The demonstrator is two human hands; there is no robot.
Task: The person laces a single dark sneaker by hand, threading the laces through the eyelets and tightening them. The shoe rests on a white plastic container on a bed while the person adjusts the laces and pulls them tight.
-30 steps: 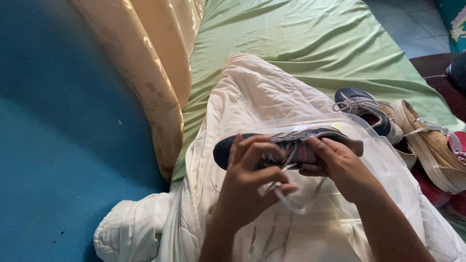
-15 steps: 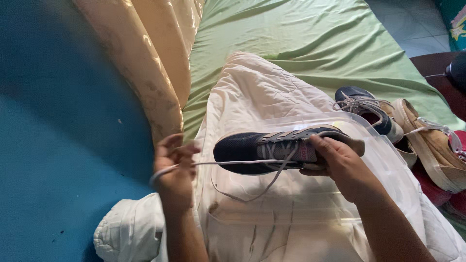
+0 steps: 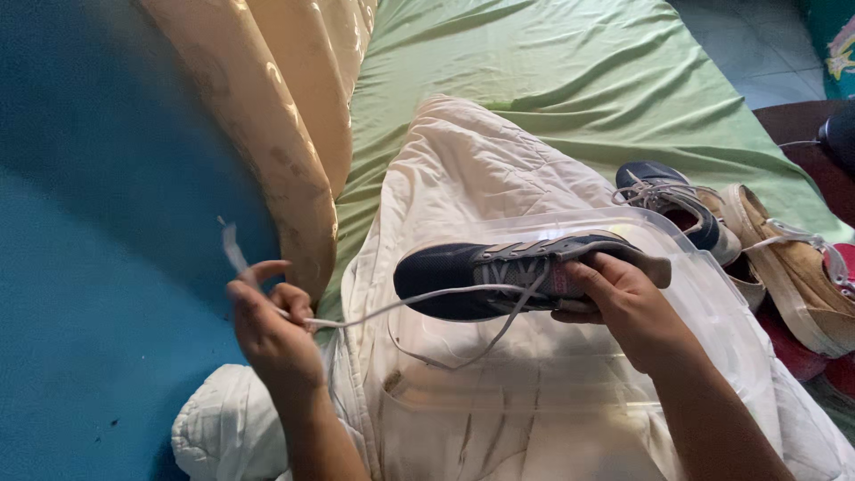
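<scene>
Head view | left hand [image 3: 272,334] pinches a white shoelace [image 3: 392,307], pulled taut leftward, seemingly to draw it through the eyelets | right hand [image 3: 623,298] grips the navy sneaker [image 3: 499,276] by its heel, steadying it above a clear plastic lid [image 3: 712,294] on a white quilt [image 3: 481,178] | far right, more shoes [image 3: 757,232], partly cut off.

A shoe [image 3: 499,278] was held above a tray [image 3: 712,294] laid on a quilt [image 3: 481,169]; other shoes [image 3: 712,214] were set to its right.
</scene>
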